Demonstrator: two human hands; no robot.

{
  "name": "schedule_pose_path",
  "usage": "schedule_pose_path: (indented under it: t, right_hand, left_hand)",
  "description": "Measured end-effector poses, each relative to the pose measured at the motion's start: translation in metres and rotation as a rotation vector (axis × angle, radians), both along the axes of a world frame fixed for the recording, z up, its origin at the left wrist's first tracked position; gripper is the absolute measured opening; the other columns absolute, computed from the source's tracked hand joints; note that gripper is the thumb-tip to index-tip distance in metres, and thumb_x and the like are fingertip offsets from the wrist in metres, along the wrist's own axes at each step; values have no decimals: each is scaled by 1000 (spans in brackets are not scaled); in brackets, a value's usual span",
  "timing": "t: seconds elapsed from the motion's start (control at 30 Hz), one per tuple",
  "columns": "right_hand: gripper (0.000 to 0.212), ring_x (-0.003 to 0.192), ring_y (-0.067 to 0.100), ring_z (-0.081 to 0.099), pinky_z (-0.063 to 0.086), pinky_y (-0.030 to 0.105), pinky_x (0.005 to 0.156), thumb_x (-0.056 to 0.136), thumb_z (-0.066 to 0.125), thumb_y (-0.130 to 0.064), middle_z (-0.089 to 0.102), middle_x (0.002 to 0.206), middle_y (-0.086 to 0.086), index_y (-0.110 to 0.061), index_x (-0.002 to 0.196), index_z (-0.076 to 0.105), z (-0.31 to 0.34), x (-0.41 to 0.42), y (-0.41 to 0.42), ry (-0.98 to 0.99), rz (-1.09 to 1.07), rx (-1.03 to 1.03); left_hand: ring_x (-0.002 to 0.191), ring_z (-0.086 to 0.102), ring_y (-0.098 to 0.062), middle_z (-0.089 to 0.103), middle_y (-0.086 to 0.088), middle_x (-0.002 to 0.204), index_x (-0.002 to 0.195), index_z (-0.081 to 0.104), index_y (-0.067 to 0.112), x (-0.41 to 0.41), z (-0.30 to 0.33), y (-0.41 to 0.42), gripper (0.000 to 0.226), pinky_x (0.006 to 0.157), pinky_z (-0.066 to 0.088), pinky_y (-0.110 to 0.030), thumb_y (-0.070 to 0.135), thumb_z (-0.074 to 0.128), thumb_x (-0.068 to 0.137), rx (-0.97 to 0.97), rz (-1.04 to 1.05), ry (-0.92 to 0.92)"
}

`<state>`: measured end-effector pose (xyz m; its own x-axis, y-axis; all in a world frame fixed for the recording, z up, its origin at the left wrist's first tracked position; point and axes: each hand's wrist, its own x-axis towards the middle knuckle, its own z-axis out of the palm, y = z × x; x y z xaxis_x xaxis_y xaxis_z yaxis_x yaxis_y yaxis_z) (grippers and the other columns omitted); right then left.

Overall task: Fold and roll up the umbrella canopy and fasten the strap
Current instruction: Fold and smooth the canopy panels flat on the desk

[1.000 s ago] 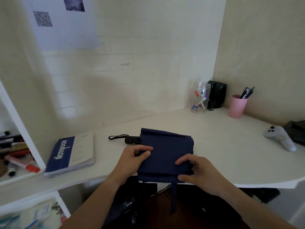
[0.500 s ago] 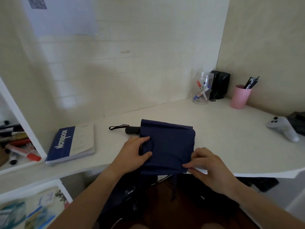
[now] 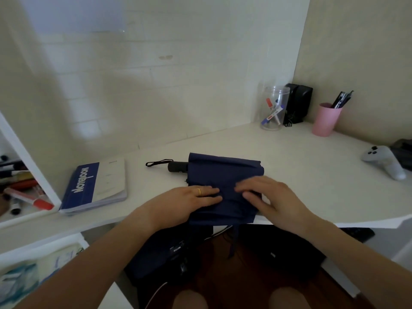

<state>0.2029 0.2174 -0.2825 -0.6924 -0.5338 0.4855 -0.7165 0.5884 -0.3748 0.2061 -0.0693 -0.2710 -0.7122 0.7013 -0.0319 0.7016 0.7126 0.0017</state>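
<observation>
White corner desk point(image 3: 301, 166): folded navy fabric umbrella canopy point(image 3: 223, 175) at near edge; left hand point(image 3: 189, 198) and right hand point(image 3: 270, 197) flat, fingers extended, pressing its near half.

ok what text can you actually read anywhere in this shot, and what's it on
"Notebook": white letters on the blue cover band of the notebook, running sideways.
Small print on the notebook's pale part: too blurred to read.
Labels on the markers in the clear jar: too small to read.
White tag on the dark bag under the desk: unreadable.

Navy umbrella canopy point(image 3: 223, 172), black handle point(image 3: 177, 167), pink cup point(image 3: 325, 120), blue-and-white notebook point(image 3: 94, 186)
</observation>
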Motion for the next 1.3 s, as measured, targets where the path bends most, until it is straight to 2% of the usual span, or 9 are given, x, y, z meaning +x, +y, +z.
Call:
schedule_pose_path:
  t: [0.13,0.33,0.47,0.63,0.83,0.93,1.0,1.13,1.3]
  right_hand:
    - [49,149,1,25,21,14,118,106,43,-33,33,161,-12,-30,154,36,-14,-16,-3,-205,-22,238]
    - [54,151,-6,-5,-10,6,114,106,28,-46,0,165,-20,-37,159,17,-16,-23,9,-164,21,509]
    - [53,149,-6,-4,-4,11,116,106,31,-46,0,167,-18,-41,158,18,-3,-41,14,-180,-7,574]
    - [53,152,-1,8,12,23,124,104,36,-48,8,167,-20,-46,155,24,5,-47,16,-174,-50,581]
    - [50,137,7,44,38,30,112,90,60,-55,46,150,-15,-40,138,57,35,-49,5,-200,-19,647]
    - [24,101,5,65,52,29,94,83,72,-49,71,107,-15,-34,102,78,64,-76,-7,-309,-71,197]
    - [29,96,12,67,53,33,92,91,63,-48,73,102,-8,-25,103,77,77,-110,-9,-383,-277,-79]
    - [41,102,25,65,52,42,94,95,60,-42,71,116,11,-6,112,69,68,-158,-12,-835,-462,11]
    - [11,101,27,68,59,35,84,86,73,-10,76,102,9,-12,93,81,63,-170,-20,-762,-388,-30]
  left_hand:
    - [150,30,-10,34,8,164,149,49,36,-8,8,-1,78,122,18,-19,-12,42,88,138,66,-129]
    - [127,57,-8,64,7,135,144,56,28,-29,13,6,38,114,40,-28,31,51,106,457,269,-276]
    - [132,51,-6,61,15,138,131,68,33,-38,28,22,60,113,34,-29,67,29,101,420,274,-328]
    - [125,51,-22,51,-3,137,149,46,39,-34,23,38,46,109,40,-38,46,41,104,12,199,-8]
    - [155,8,-9,16,9,169,154,40,37,-27,4,22,58,126,11,-27,38,54,98,91,100,-75]
    - [152,-2,8,14,19,169,151,43,39,-26,-7,24,43,124,2,-16,40,41,108,299,145,-245]
    - [149,4,12,20,22,166,147,49,40,-26,-9,26,43,111,-3,0,44,28,110,417,210,-296]
    - [154,7,1,20,20,168,148,43,45,-31,-18,26,41,125,11,-25,42,35,109,260,163,-96]
    - [155,4,-2,15,20,169,151,33,49,-26,-36,23,44,124,11,-27,48,28,107,214,151,33]
